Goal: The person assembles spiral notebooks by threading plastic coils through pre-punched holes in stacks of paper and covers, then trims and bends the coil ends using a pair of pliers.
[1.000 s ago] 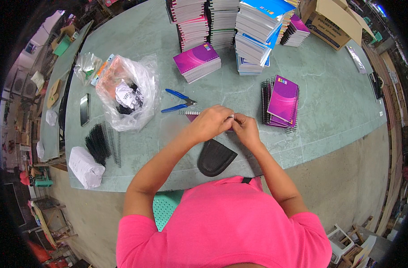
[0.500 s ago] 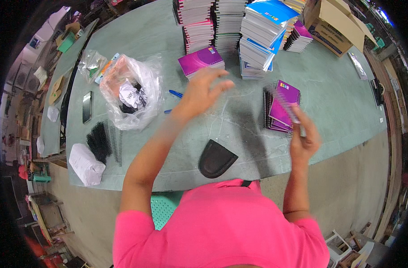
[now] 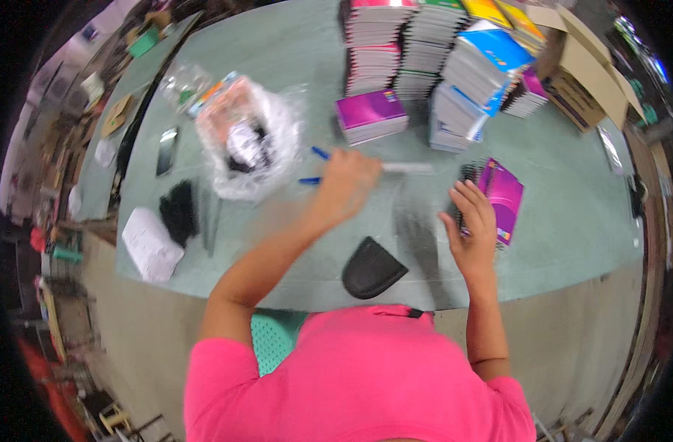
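My left hand point(image 3: 351, 183), smeared by motion, is closed over the middle of the table. A thin pale flat strip point(image 3: 408, 168), too blurred to name, sticks out from its fingers to the right. My right hand point(image 3: 472, 225) lies with fingers stretched out and thumb apart along the black-wire side of a small pile of purple spiral notebooks point(image 3: 506, 197). A stack of purple-covered page blocks point(image 3: 373, 118) stands beyond my left hand. Two blue pens, one of them a blue pen point(image 3: 309, 180), lie just left of that hand. Nearer me is a black half-round pad point(image 3: 373, 269).
Tall notebook stacks point(image 3: 373, 66) and leaning blue-covered books point(image 3: 469, 81) rise at the back, beside an open cardboard box point(image 3: 583, 81). To the left are a plastic bag point(image 3: 277, 140), phone point(image 3: 167, 151), black wire coils point(image 3: 178, 212) and a white bundle point(image 3: 152, 247).
My right hand has come down from holding a notebook above the pile to lying against it. My left hand has moved nearer, from beside the purple stack, and now has the pale strip. The view has shifted.
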Demonstrator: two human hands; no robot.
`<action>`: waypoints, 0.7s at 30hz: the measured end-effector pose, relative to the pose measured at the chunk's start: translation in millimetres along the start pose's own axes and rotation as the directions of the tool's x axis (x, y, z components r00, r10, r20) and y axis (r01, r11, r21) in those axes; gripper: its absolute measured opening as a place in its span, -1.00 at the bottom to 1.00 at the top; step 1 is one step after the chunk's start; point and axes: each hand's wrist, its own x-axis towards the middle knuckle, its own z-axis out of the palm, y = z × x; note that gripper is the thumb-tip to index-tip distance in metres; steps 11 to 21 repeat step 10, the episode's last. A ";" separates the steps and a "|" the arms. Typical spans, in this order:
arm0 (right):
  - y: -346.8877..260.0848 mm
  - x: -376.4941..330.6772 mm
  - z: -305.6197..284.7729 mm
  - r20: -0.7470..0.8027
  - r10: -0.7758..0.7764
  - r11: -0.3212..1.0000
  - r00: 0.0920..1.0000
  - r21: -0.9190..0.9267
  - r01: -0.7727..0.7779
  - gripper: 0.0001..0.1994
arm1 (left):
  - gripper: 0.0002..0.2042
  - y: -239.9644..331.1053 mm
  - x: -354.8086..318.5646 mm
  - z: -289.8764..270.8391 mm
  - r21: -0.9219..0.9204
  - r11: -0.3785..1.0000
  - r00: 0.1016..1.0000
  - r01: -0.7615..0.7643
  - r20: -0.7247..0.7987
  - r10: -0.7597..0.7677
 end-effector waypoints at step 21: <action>-18.8 7.9 99.8 0.474 -0.060 0.998 0.878 0.028 0.053 -0.91 | -0.57 -72.9 -192.4 -10.7 -0.324 0.570 0.644 0.755 0.199 -0.739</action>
